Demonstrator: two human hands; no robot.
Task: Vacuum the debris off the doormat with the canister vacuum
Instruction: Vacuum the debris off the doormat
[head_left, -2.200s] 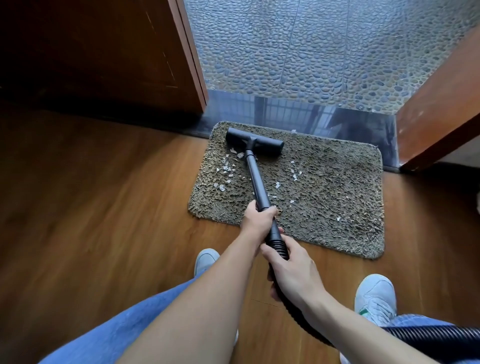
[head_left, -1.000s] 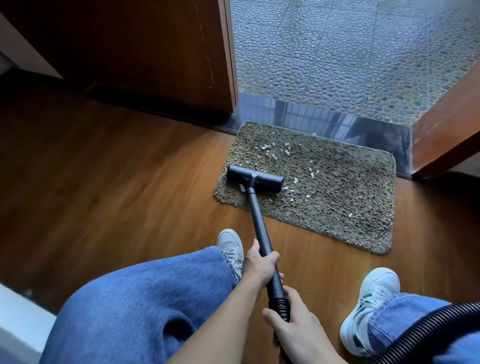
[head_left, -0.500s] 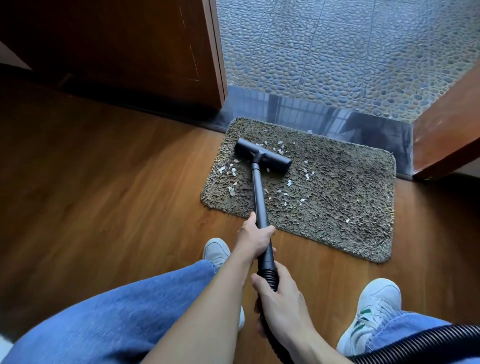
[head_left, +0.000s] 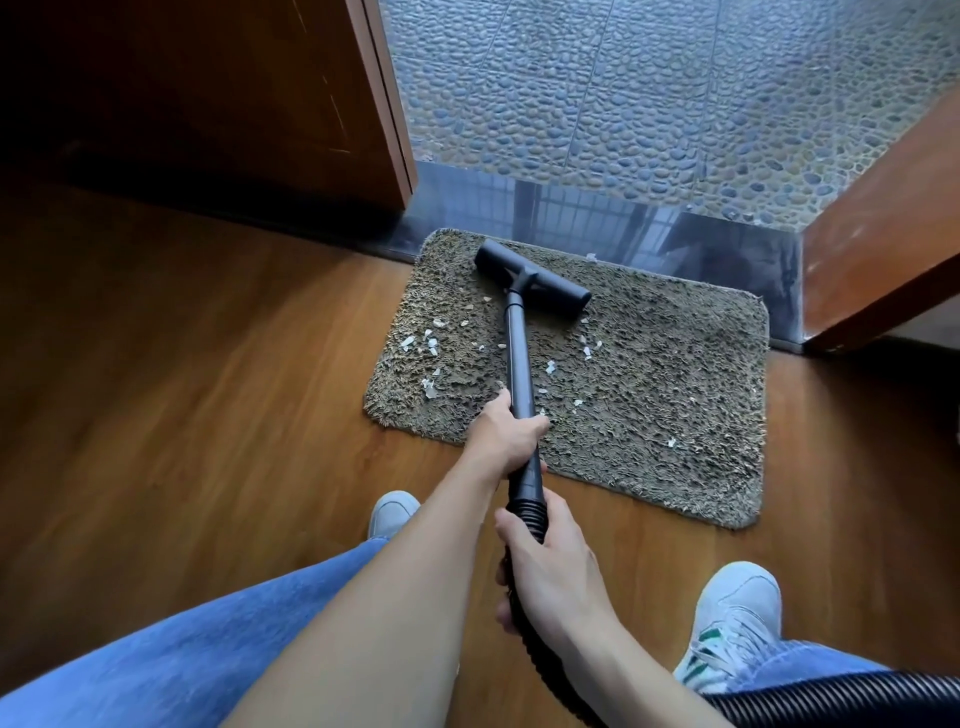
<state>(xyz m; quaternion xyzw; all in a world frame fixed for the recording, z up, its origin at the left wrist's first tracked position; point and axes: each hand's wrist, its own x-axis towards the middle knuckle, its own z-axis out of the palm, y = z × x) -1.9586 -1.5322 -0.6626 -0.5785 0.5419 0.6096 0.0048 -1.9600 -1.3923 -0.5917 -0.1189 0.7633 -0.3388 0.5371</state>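
The doormat (head_left: 675, 395) lies on the wooden floor (head_left: 208, 389) at about one o'clock from the person's feet, its far edge against the dark threshold (head_left: 582, 208). The vacuum's floor head (head_left: 532, 280) sits near the mat's eleven o'clock corner, angled across the pile; it appears to rest on the fibres, though the contact line is hard to read. The black wand (head_left: 517, 358) runs back from it toward six o'clock. The left hand (head_left: 506, 434) grips the wand over the mat's near edge. The right hand (head_left: 556, 566) grips the ribbed hose (head_left: 831, 696) just behind the wand, so the two hands are near each other but apart. White debris (head_left: 431, 343) is scattered on both sides of the wand, thickest at nine o'clock from it. A white shoe (head_left: 737, 618) stands at the frame's five o'clock.
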